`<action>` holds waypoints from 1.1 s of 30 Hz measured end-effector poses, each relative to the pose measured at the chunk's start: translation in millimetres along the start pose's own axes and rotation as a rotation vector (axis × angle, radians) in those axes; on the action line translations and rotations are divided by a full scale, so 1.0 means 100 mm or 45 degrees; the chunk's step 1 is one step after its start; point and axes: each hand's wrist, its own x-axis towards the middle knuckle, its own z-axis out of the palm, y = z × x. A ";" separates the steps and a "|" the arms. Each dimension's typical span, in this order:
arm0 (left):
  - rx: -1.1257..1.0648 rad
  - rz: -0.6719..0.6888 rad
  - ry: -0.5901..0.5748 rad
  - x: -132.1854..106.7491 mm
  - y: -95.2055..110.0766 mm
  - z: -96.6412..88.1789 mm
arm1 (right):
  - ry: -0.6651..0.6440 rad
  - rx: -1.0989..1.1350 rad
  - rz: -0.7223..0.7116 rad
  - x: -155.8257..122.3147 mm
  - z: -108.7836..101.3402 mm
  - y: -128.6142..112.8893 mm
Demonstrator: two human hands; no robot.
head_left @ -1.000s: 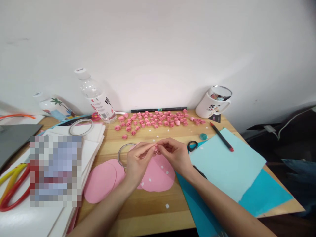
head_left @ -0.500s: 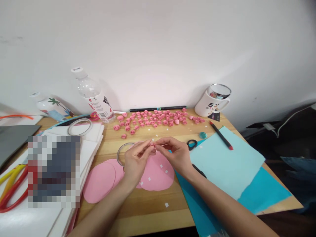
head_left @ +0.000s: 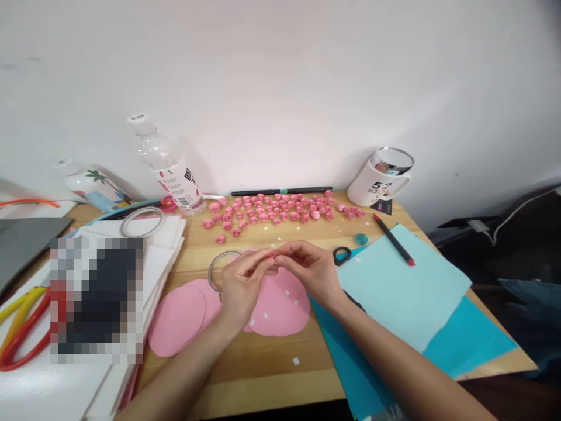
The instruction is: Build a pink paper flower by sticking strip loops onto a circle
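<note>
Between the fingertips of both hands is a small pink paper roll, mostly covered by the fingers. My left hand pinches it from the left. From the right, my right hand closes thumb and forefinger on it. Beneath the hands lie pink paper circles with several tiny white squares on them. More pink paper circles overlap to the left. A roll of tape lies beside my left hand, partly hidden by it. Many rolled pink paper pieces are spread along the back of the table.
At the back stand a clear bottle and a white mug. Blue paper sheets with a red-tipped pen cover the right side. Black scissors poke out near my right hand. White papers and red-yellow scissors are on the left.
Both hands stay together over the pink circles, with the fingertips shifting slightly on the pink roll. The whole view has moved very slightly; nothing else on the table has visibly changed.
</note>
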 end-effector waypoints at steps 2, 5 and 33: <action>0.004 0.013 -0.013 0.00 0.00 -0.01 | -0.028 0.034 0.037 0.02 -0.02 0.00; 0.034 0.050 -0.040 0.00 -0.02 -0.01 | -0.070 0.068 0.103 0.05 -0.04 0.00; 0.232 0.087 -0.073 -0.02 -0.05 0.04 | 0.250 -0.074 0.072 -0.07 0.13 0.04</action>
